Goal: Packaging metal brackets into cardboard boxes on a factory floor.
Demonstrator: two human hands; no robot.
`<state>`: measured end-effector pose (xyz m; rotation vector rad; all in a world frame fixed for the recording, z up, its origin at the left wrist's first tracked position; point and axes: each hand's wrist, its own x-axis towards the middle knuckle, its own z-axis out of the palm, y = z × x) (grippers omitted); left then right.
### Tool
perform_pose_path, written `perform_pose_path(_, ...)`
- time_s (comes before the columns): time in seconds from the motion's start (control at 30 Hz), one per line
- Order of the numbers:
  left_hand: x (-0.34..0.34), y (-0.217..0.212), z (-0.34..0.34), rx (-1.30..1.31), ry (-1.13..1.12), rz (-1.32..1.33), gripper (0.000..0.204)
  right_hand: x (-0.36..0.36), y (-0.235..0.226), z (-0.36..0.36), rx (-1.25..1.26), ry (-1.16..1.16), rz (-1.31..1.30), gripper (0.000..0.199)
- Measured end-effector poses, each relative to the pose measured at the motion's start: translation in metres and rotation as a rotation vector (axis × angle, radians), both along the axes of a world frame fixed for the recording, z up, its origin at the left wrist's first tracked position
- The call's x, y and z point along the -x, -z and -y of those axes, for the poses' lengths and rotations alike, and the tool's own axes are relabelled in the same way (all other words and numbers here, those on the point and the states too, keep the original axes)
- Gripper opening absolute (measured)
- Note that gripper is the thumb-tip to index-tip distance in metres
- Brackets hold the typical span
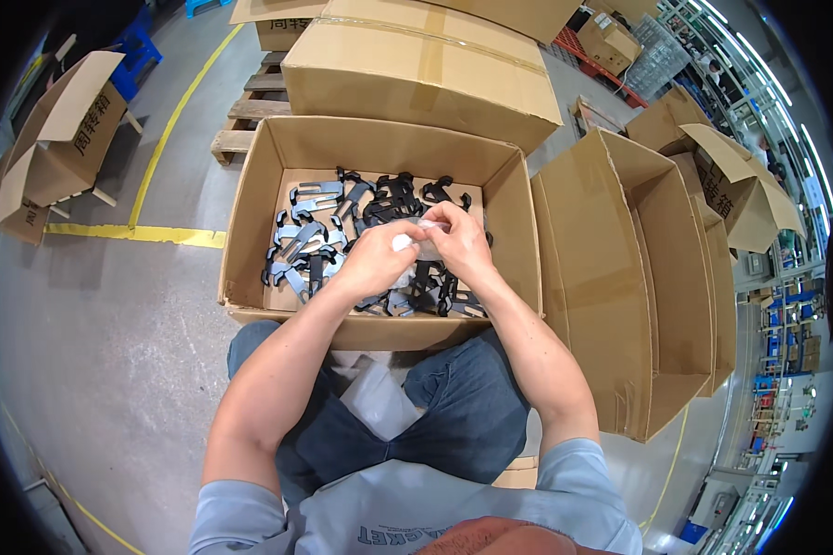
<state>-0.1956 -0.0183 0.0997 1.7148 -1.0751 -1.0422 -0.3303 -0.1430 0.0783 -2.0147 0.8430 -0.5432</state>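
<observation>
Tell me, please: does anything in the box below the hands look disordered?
Yes: the black and silver parts lie jumbled at different angles inside the open box, some overlapping. Damage I cannot tell.

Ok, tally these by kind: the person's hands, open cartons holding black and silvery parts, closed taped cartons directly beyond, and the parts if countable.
Hands: 2 (left hand, right hand)
Open parts carton: 1
Closed taped carton: 1
Total: 4
Black and silvery parts: too overlapped and partly hidden to count, left out.
</observation>
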Motion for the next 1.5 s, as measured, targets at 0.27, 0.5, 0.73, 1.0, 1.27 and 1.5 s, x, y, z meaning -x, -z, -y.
perform_pose_path(0.27, -0.007, 0.001, -0.005, -0.049, 0.081, 0.195, 0.032, -0.008, -0.016, -0.025, 0.002, -0.087, 0.022, 0.007)
perform_pose_path(0.5, -0.027, 0.036, -0.003, 0.004, -0.065, 0.291, 0.025, -0.012, -0.006, -0.024, -0.413, -0.227, 0.104, 0.003)
perform_pose_path(0.73, -0.015, 0.011, 0.000, 0.022, -0.152, 0.331, 0.025, -0.007, 0.007, -0.008, -0.165, 0.005, 0.071, 0.011)
perform_pose_path(1.0, -0.002, 0.020, -0.003, 0.108, 0.019, -0.102, 0.022, -0.014, 0.016, -0.008, -0.054, 0.039, 0.058, 0.014)
perform_pose_path(1.27, -0.001, 0.020, -0.001, 0.031, 0.056, -0.147, 0.023, -0.012, 0.020, -0.014, 0.078, -0.009, 0.112, 0.012)
perform_pose_path(1.5, -0.020, 0.034, -0.002, -0.031, 0.079, -0.137, 0.023, -0.015, 0.016, -0.018, -0.052, -0.247, 0.177, 0.011)
